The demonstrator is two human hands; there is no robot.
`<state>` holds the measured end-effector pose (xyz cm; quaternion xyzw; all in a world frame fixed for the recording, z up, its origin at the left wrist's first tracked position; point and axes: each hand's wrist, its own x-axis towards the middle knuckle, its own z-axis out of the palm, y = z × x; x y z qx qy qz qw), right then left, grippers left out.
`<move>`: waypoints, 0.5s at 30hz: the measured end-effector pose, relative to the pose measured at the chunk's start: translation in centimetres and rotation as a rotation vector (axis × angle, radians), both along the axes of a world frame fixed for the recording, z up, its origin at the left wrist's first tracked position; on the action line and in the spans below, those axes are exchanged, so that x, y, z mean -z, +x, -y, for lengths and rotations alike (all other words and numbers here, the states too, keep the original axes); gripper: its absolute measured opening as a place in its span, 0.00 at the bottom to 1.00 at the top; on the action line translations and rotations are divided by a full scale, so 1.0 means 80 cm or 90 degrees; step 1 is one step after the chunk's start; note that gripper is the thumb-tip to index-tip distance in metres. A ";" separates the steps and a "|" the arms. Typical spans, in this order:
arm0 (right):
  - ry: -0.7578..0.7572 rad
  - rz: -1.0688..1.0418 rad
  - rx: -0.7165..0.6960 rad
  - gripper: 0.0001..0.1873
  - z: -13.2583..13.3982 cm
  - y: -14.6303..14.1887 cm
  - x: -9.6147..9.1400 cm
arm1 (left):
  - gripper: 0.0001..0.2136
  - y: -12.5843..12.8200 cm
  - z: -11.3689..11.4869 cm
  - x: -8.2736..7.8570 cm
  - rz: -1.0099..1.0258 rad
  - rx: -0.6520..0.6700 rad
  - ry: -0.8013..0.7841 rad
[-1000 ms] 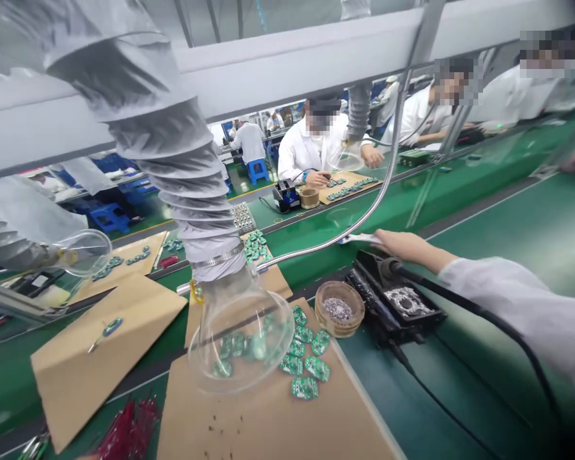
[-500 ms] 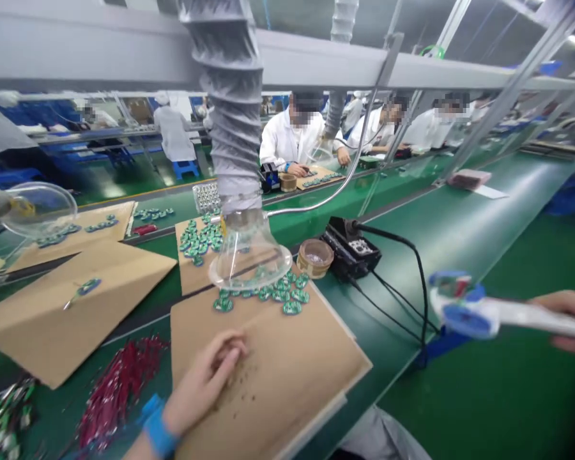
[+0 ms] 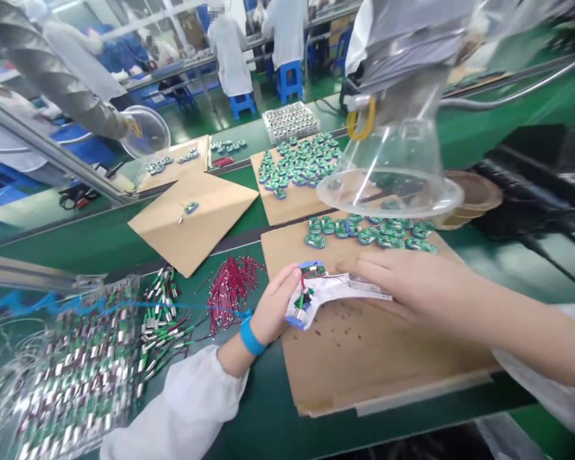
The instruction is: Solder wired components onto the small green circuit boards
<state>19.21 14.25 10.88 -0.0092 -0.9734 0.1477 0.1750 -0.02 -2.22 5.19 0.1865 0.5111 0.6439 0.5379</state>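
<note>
1. Gripping the blue-edged head of a white casing (image 3: 328, 289), the left hand (image 3: 273, 310) has its thumb near the small circuit board that shows in the open shell, with red wires beside it.
2. Holding the casing's handle, the right hand (image 3: 407, 281) lies with its fingers along it, slightly blurred.
3. The casing is between the two hands, over the left part of the near cardboard sheet (image 3: 393, 358), which lies on the green table (image 3: 249, 409).
4. Green circuit boards (image 3: 364, 236) lie grouped along that sheet's far edge, partly under a clear hood (image 3: 388, 179); dark specks dot the cardboard nearer the hands.
5. Beside the left hand are a pile of red wires (image 3: 232, 291) and, farther left, metal parts with green pieces (image 3: 160, 319).
6. A blue band (image 3: 252, 335) circles the left wrist.
7. Beyond, many more boards (image 3: 301, 160) cover another cardboard sheet, near a tray of silvery parts (image 3: 290, 121).
8. A round tub (image 3: 472, 198) stands right of the hood.
</note>
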 end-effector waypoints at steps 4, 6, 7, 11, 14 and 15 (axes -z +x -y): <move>-0.036 0.033 -0.020 0.21 -0.014 -0.016 0.007 | 0.21 -0.001 -0.003 0.001 0.006 -0.037 -0.026; -0.052 -0.006 -0.041 0.19 -0.019 -0.018 0.016 | 0.21 0.000 -0.002 0.004 -0.007 -0.052 -0.055; -0.055 -0.025 -0.057 0.18 -0.020 -0.018 0.020 | 0.21 0.000 -0.002 0.004 -0.009 -0.058 -0.070; -0.063 -0.074 -0.103 0.18 -0.023 -0.015 0.036 | 0.21 0.000 -0.002 0.003 -0.017 -0.056 -0.107; -0.075 -0.097 -0.112 0.18 -0.023 -0.013 0.043 | 0.21 -0.001 -0.002 0.001 -0.030 -0.047 -0.111; -0.083 -0.099 -0.110 0.18 -0.024 -0.012 0.044 | 0.21 0.000 -0.002 0.000 -0.030 -0.046 -0.111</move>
